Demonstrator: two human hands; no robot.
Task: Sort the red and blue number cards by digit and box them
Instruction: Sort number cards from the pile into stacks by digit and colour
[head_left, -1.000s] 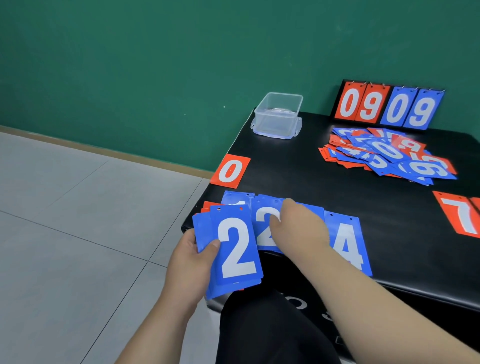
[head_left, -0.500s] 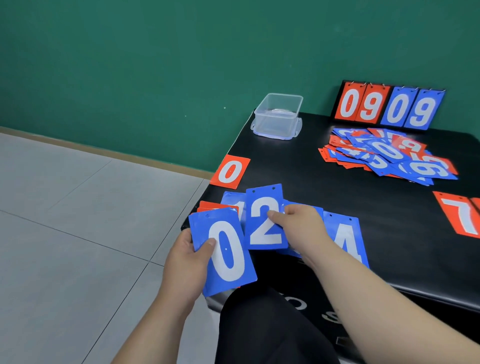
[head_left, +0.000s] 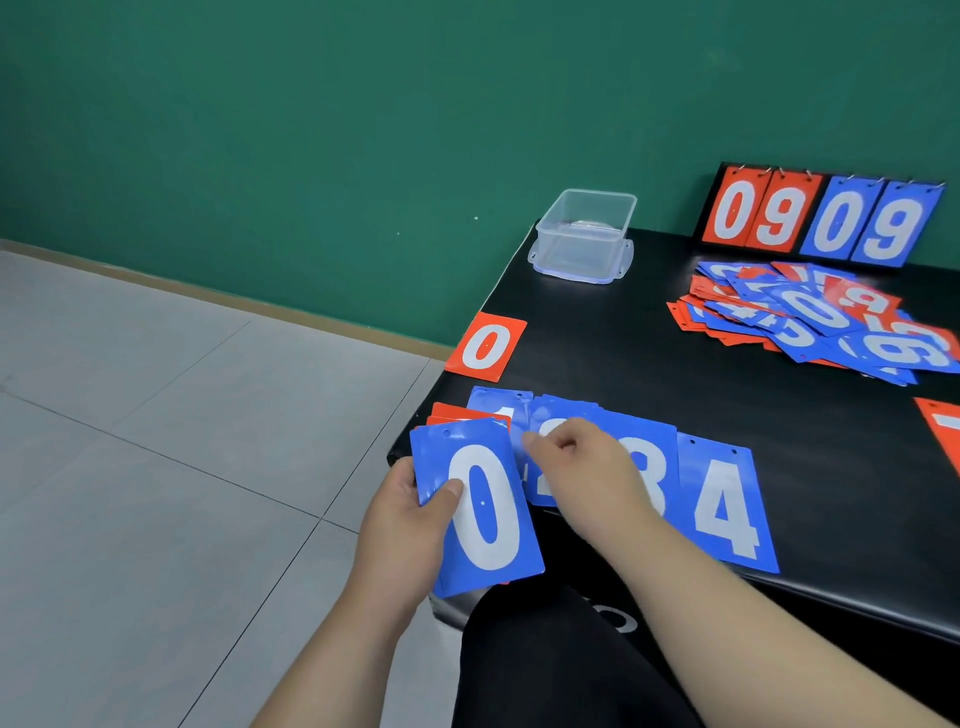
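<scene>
Fingers (head_left: 551, 442) covering blue 2 (head_left: 544, 414), loose card pile (head_left: 810, 318), clear box (head_left: 585, 238)

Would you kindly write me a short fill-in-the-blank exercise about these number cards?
The top card held in the left hand shows ___.
The rightmost blue card in the near row shows ___.
The upright scoreboard reads ___.
The lone 0 card lying apart is coloured ___.
Missing: 0; 4; 0909; red.
</scene>
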